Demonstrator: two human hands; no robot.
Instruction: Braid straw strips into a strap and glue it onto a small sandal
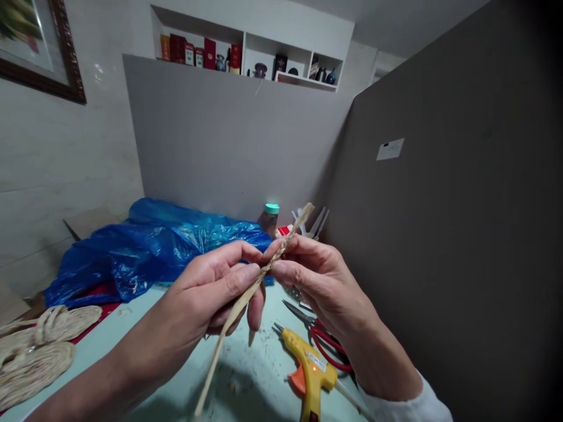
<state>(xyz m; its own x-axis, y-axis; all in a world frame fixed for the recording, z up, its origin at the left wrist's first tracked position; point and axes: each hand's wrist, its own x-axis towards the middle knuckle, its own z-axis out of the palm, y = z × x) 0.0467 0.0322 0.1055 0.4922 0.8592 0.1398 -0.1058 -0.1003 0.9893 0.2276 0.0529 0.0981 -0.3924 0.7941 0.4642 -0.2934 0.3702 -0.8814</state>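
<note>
Between my two hands, above the table, runs a thin braided straw cord of pale tan strands. My left hand pinches it between thumb and fingers at the lower part of the braid. Close beside it, my right hand grips the upper part, also with thumb and fingertips. The cord's flat end sticks up past my right fingertips, and a long loose strand hangs down to the lower left. Below my right hand lie a yellow glue gun with an orange trigger and red-handled scissors, partly covered by my wrist.
Crumpled blue plastic covers the back left of the pale table. Coiled braided straw pieces lie at the left edge. A jar with a green lid stands behind my hands. Grey panels rise at the back and right.
</note>
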